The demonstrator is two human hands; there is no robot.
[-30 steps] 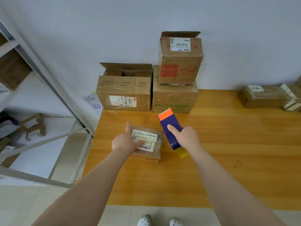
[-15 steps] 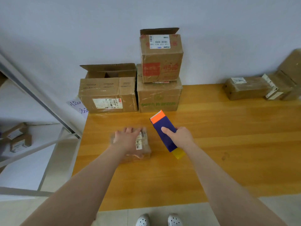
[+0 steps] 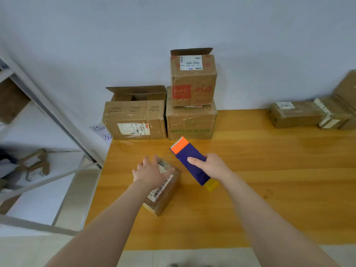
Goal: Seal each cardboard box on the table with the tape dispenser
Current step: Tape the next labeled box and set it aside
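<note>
A small brown cardboard box (image 3: 167, 198) with a white barcode label lies flat under my left hand (image 3: 152, 173). My right hand (image 3: 212, 167) grips a blue, orange-tipped tape dispenser (image 3: 185, 152) just beside it, tip pointing away.

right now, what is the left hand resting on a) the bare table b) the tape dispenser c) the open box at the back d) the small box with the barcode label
d: the left hand lies flat on the small box, while the right hand grips the tape dispenser
</note>
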